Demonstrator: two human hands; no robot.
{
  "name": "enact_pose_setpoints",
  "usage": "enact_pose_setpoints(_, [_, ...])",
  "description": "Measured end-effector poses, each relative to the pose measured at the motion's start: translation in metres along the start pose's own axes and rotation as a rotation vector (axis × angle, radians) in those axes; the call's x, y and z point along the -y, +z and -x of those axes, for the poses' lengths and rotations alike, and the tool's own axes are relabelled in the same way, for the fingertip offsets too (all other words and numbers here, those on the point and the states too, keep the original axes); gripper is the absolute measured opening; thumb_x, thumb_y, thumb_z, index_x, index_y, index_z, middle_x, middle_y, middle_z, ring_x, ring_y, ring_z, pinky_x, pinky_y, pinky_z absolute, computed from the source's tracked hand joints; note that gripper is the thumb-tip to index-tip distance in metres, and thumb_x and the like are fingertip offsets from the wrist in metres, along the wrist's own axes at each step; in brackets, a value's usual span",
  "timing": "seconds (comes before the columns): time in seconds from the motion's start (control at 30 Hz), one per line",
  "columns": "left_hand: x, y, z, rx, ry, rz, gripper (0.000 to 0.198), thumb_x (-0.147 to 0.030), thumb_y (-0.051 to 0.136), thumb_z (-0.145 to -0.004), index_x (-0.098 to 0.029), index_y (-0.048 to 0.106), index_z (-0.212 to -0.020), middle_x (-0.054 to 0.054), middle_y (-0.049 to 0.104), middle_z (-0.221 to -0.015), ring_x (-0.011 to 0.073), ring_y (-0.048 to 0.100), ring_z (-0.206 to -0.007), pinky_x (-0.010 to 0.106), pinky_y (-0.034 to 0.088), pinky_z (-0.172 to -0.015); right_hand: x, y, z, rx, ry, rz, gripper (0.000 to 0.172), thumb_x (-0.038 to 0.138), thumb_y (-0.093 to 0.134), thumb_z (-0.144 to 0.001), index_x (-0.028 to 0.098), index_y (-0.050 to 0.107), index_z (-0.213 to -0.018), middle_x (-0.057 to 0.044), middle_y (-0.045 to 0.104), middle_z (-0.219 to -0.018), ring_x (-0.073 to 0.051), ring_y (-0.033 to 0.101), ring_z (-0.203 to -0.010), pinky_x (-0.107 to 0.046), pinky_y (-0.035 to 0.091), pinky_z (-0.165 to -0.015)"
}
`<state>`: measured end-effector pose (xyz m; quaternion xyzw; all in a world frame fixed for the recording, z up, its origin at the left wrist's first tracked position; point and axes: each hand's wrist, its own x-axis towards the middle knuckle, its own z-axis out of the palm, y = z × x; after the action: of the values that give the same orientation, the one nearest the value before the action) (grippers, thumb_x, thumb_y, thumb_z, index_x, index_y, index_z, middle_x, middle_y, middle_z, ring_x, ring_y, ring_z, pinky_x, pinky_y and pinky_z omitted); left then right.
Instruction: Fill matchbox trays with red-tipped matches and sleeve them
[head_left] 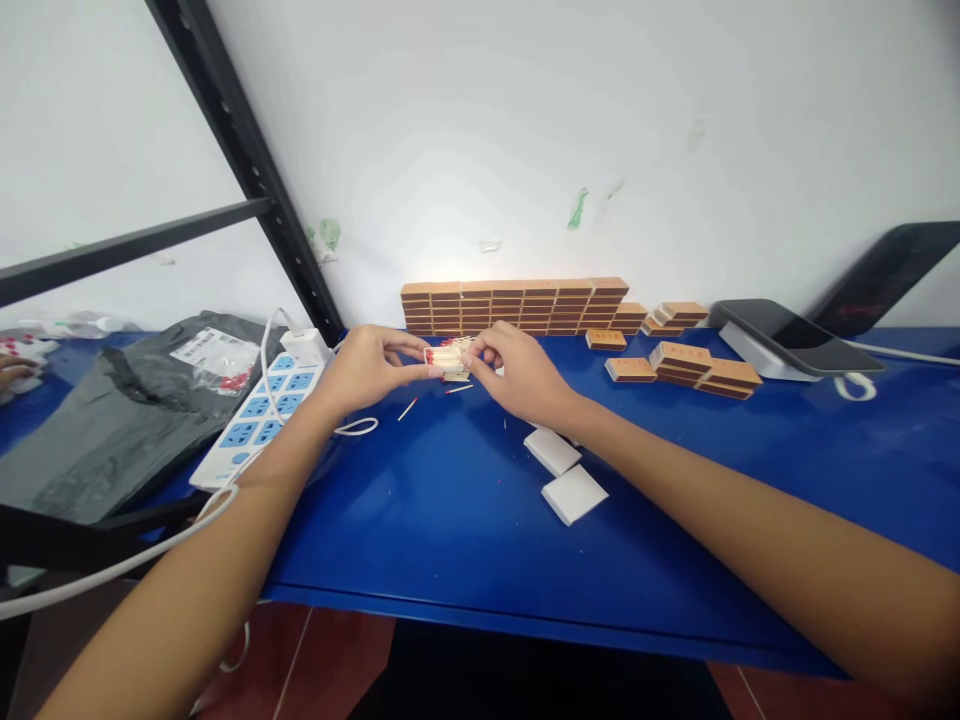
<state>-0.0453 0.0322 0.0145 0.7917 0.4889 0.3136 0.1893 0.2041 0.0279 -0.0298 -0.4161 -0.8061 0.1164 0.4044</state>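
Both my hands meet over the blue table (450,520) near its far edge. My left hand (367,365) is closed around an open matchbox tray (448,360) filled with red-tipped matches. My right hand (521,375) pinches at the tray's right end, fingertips on the matches. Two loose matches (409,407) lie on the table just below the tray. Two white inner trays (564,475) lie under my right wrist.
A stacked wall of matchboxes (517,305) lines the back wall, with loose boxes (682,365) to its right. A white power strip (262,415) and a black plastic bag (127,410) lie left. A phone on a stand (787,340) sits at right. A black shelf frame (247,170) rises at left.
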Motion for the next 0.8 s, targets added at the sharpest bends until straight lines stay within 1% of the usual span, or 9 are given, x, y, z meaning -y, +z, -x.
enact_pose_setpoints(0.1, [0.003,-0.001,-0.001,-0.090,-0.016,-0.062,0.051,-0.061,0.090,-0.075,-0.019,0.087,-0.105,0.010,0.085,-0.098,0.0220,0.074,-0.070,0.031,0.057,-0.062,-0.004,0.002,0.002,0.115,-0.037,0.102,0.009,0.022,0.065,-0.098,0.020,0.067,-0.090,-0.007,0.062,-0.096,-0.023,0.056,-0.092,-0.037,0.044,-0.084])
enact_pose_setpoints(0.17, [0.005,-0.002,-0.002,-0.112,-0.018,-0.073,0.052,-0.062,0.089,-0.076,-0.018,0.087,-0.104,0.011,0.085,-0.097,0.0232,0.075,-0.072,0.031,0.056,-0.061,-0.006,0.003,0.004,0.204,-0.051,0.165,0.006,0.022,0.067,-0.097,0.020,0.069,-0.092,-0.008,0.062,-0.098,-0.025,0.055,-0.097,-0.039,0.044,-0.089])
enact_pose_setpoints(0.27, [0.007,-0.001,-0.003,-0.121,-0.010,-0.074,0.050,-0.062,0.088,-0.077,-0.019,0.087,-0.104,0.011,0.084,-0.096,0.0236,0.075,-0.073,0.030,0.055,-0.058,-0.006,0.006,0.005,0.272,-0.047,0.214,0.011,0.023,0.065,-0.100,0.020,0.070,-0.091,-0.010,0.063,-0.099,-0.026,0.054,-0.098,-0.041,0.045,-0.088])
enact_pose_setpoints(0.33, [0.007,-0.001,-0.003,-0.123,-0.010,-0.075,0.050,-0.061,0.089,-0.076,-0.019,0.087,-0.104,0.010,0.084,-0.096,0.0230,0.075,-0.072,0.029,0.054,-0.058,-0.004,0.008,0.005,0.276,-0.050,0.223,0.012,0.021,0.063,-0.101,0.019,0.070,-0.092,-0.010,0.064,-0.099,-0.027,0.053,-0.098,-0.041,0.045,-0.087])
enact_pose_setpoints(0.4, [0.006,-0.001,-0.003,-0.121,-0.011,-0.075,0.049,-0.059,0.089,-0.077,-0.019,0.087,-0.104,0.010,0.085,-0.096,0.0222,0.074,-0.071,0.029,0.054,-0.058,-0.002,0.009,0.005,0.261,-0.059,0.230,0.008,0.020,0.063,-0.101,0.019,0.070,-0.099,-0.011,0.064,-0.101,-0.027,0.053,-0.099,-0.041,0.045,-0.088])
enact_pose_setpoints(0.47, [0.004,-0.001,-0.003,-0.123,-0.011,-0.072,0.048,-0.058,0.089,-0.077,-0.019,0.088,-0.104,0.009,0.085,-0.095,0.0214,0.073,-0.070,0.029,0.053,-0.059,-0.001,0.009,0.005,0.253,-0.070,0.242,0.010,0.019,0.062,-0.101,0.019,0.071,-0.105,-0.011,0.064,-0.104,-0.027,0.053,-0.101,-0.042,0.045,-0.090])
enact_pose_setpoints(0.6, [0.002,-0.002,-0.003,-0.131,-0.012,-0.065,0.049,-0.059,0.090,-0.076,-0.018,0.088,-0.103,0.009,0.085,-0.096,0.0200,0.071,-0.067,0.029,0.052,-0.059,-0.001,0.010,0.005,0.272,-0.064,0.265,0.013,0.021,0.061,-0.102,0.018,0.073,-0.104,-0.012,0.064,-0.105,-0.029,0.053,-0.103,-0.042,0.044,-0.091])
enact_pose_setpoints(0.7, [0.001,-0.001,-0.002,-0.135,-0.014,-0.058,0.049,-0.058,0.090,-0.076,-0.018,0.088,-0.104,0.009,0.085,-0.096,0.0193,0.069,-0.067,0.029,0.051,-0.058,-0.002,0.010,0.005,0.259,-0.062,0.274,0.013,0.022,0.063,-0.102,0.017,0.073,-0.108,-0.012,0.064,-0.103,-0.028,0.053,-0.101,-0.042,0.044,-0.090])
enact_pose_setpoints(0.8, [0.001,-0.001,-0.002,-0.133,-0.017,-0.054,0.049,-0.058,0.090,-0.076,-0.018,0.087,-0.103,0.010,0.085,-0.096,0.0194,0.069,-0.067,0.029,0.051,-0.058,-0.003,0.011,0.005,0.244,-0.070,0.265,0.011,0.022,0.063,-0.101,0.019,0.073,-0.103,-0.011,0.064,-0.101,-0.028,0.053,-0.100,-0.042,0.044,-0.089])
